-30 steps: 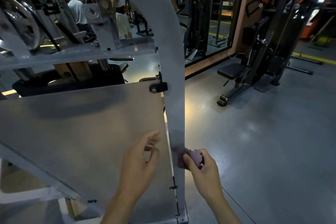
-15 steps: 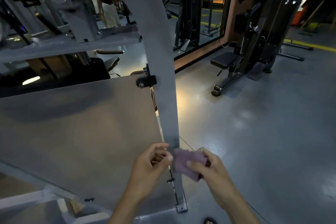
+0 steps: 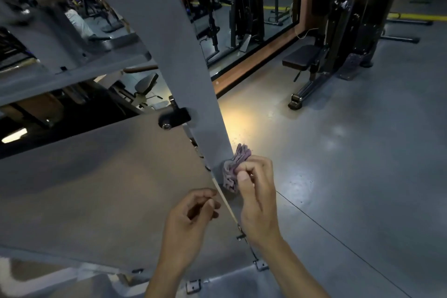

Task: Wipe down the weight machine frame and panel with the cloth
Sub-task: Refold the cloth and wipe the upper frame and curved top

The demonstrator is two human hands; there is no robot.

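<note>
The weight machine shows two parts to wipe: one flat grey panel [image 3: 96,189] on the left and one grey frame post [image 3: 191,60] that runs down from the top middle to the right edge of the panel. One black clamp with a bolt [image 3: 174,117] sits where the top corner of the panel meets the post. Along the lower edge of the panel, three small metal brackets are visible, among them one [image 3: 193,286] near the bottom middle.

The left hand [image 3: 186,227] is in front of the lower right part of the panel. Its fingers are loosely curled and its grip holds nothing; whether it touches the panel, I cannot tell.

Just to the right of it, the right hand [image 3: 257,198] pinches one purple cloth [image 3: 233,169] between thumb and fingers. The cloth is bunched up and lies against the right edge of the frame post, low on the post, a little above the left hand.

Further right is the grey floor [image 3: 350,176] with bright light spots on it. On the floor, well apart from the hands, stands one black machine with a padded seat [image 3: 302,57]. A mirror wall with a wooden base [image 3: 254,60] runs behind the post.
</note>
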